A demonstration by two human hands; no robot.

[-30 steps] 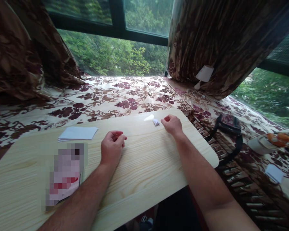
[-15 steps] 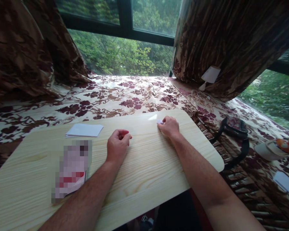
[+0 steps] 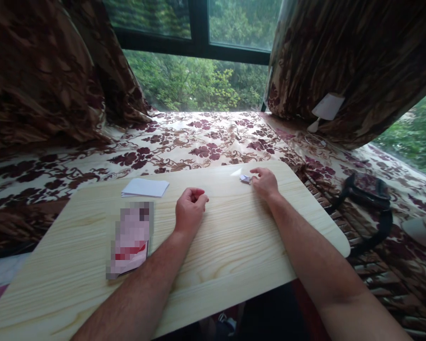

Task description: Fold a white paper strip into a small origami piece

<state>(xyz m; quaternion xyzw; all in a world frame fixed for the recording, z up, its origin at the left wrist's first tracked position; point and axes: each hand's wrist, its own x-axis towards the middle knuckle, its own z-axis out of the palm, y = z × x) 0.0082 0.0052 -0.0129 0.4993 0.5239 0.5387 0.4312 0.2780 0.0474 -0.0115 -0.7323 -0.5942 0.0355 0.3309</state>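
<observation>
My right hand (image 3: 265, 182) rests near the far right corner of a light wooden board (image 3: 216, 251), its fingertips pinched on a tiny folded white paper piece (image 3: 245, 178) that lies on the board. My left hand (image 3: 190, 210) lies in the middle of the board as a loose fist, with nothing visible inside it. A small stack of white paper sheets (image 3: 144, 188) sits at the board's far left, a hand's width from my left hand.
A blurred-out card-like object (image 3: 131, 239) lies on the board's left part. The board sits over a floral maroon and cream cloth (image 3: 184, 142). A black strap or bag (image 3: 371, 199) lies to the right. Brown patterned curtains (image 3: 341, 61) frame a window.
My right hand reached to the small paper piece and closed its fingertips on it. The camera view shifted left, so everything sits further right in the picture. My left hand stayed a fist.
</observation>
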